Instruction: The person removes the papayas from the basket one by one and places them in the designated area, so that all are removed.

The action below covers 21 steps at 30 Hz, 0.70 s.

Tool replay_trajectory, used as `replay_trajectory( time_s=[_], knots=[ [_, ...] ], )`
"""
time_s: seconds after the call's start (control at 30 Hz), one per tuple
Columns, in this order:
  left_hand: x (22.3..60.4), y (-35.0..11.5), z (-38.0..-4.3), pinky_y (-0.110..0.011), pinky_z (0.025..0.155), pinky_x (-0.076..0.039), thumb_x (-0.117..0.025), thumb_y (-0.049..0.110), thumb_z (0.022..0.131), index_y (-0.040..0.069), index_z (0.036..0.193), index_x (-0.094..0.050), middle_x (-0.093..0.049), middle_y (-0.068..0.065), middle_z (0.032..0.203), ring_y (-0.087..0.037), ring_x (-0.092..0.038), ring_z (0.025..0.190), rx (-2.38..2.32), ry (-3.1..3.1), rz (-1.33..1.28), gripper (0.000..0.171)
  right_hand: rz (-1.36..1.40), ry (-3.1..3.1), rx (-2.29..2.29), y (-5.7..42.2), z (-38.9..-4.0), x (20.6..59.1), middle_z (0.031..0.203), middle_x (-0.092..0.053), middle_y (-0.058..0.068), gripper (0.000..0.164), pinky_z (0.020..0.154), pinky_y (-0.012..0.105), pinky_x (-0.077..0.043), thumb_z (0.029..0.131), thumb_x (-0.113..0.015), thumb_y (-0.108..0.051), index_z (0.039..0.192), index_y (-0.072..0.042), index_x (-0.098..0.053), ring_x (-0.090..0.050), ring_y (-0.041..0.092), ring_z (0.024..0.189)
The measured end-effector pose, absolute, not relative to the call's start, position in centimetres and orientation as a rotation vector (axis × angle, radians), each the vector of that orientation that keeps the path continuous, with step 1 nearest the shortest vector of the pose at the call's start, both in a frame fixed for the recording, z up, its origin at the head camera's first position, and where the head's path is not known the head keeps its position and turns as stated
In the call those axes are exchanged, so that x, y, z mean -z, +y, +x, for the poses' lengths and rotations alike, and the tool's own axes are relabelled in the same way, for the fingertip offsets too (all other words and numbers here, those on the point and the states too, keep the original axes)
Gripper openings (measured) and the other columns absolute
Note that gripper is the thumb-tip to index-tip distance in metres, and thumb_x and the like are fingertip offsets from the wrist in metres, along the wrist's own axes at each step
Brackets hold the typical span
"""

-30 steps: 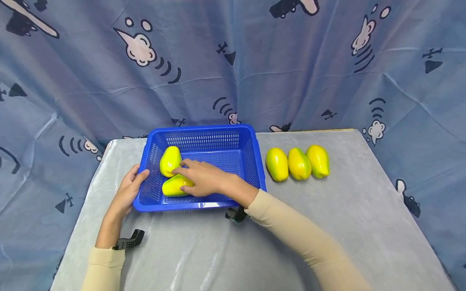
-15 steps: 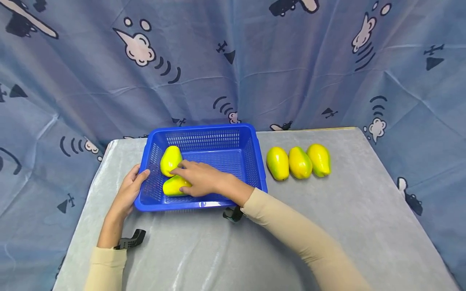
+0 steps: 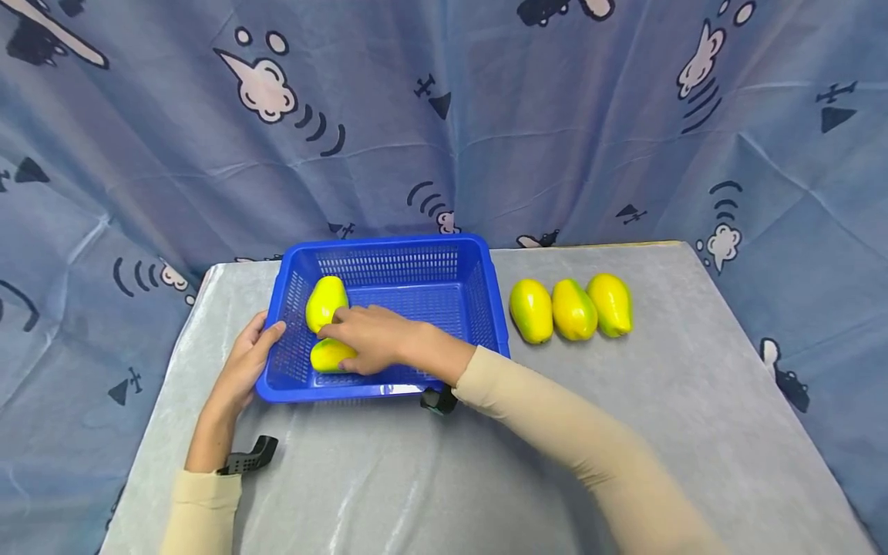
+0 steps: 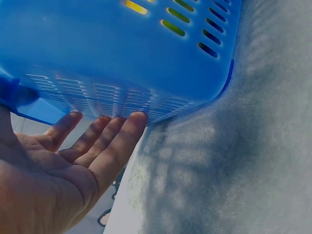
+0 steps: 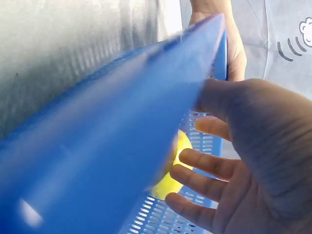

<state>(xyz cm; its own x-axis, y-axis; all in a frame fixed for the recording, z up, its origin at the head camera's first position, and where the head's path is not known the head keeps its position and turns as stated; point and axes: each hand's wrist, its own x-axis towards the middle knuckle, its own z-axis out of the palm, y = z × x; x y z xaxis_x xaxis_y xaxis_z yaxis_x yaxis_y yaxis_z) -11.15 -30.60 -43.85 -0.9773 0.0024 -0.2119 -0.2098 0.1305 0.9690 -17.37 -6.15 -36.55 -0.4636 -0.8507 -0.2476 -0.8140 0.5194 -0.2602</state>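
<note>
In the head view, a blue plastic basket (image 3: 402, 391) with slotted walls stands on the table. My left hand (image 3: 244, 361) holds its left end, thumb over the rim; in the left wrist view its fingers (image 4: 114, 151) lie along the outer wall. Two yellow-green papayas lie inside at the left: a far papaya (image 3: 326, 299) and a near papaya (image 3: 327, 356). My right hand (image 3: 378, 339) reaches over the near papaya, its thumb and fingers spread across the fruit's right part, which they hide. In the right wrist view, those fingers look loosely extended beside a yellow papaya (image 5: 168, 187).
Three more papayas lie in a row right of the basket: a left one (image 3: 531, 311), a middle one (image 3: 574, 310) and a right one (image 3: 610, 305). A grey cloth covers the table (image 3: 694, 432). Behind it hangs a blue patterned curtain (image 3: 527, 116).
My right hand has shifted slightly left and covers more of the near papaya, which stays almost in place. My left hand keeps its hold on the basket.
</note>
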Motion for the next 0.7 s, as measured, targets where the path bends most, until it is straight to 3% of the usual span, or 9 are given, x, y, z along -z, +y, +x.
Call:
replay_trajectory(
  time_s=[0.43, 0.7],
  knots=[
    [43.7, -30.5, -11.4, -0.022, 0.084, -0.063, -0.046, 0.039, 0.114, 0.001, 0.163, -0.026, -0.06, 0.01, 0.122, 0.0, -0.069, 0.101, -1.939, 2.245, -0.21, 0.065, -1.422, 2.298, 0.099, -7.4, -19.0, 36.1, 0.144, -0.06, 0.005, 0.056, 0.111, 0.035, -0.052, 0.1, -0.072, -0.034, 0.153, -0.02, -0.056, -0.06, 0.017, 0.114],
    [44.0, -30.6, -11.3, -0.024, 0.08, -0.064, -0.047, 0.036, 0.113, 0.0, 0.16, -0.029, -0.065, 0.013, 0.113, -0.002, -0.07, 0.096, -1.996, 2.202, -0.207, 0.062, -1.403, 2.22, -0.03, -8.3, -19.3, 35.8, 0.151, -0.057, 0.003, 0.059, 0.117, 0.039, -0.049, 0.1, -0.073, -0.039, 0.154, -0.026, -0.054, -0.058, 0.017, 0.122]
  ],
)
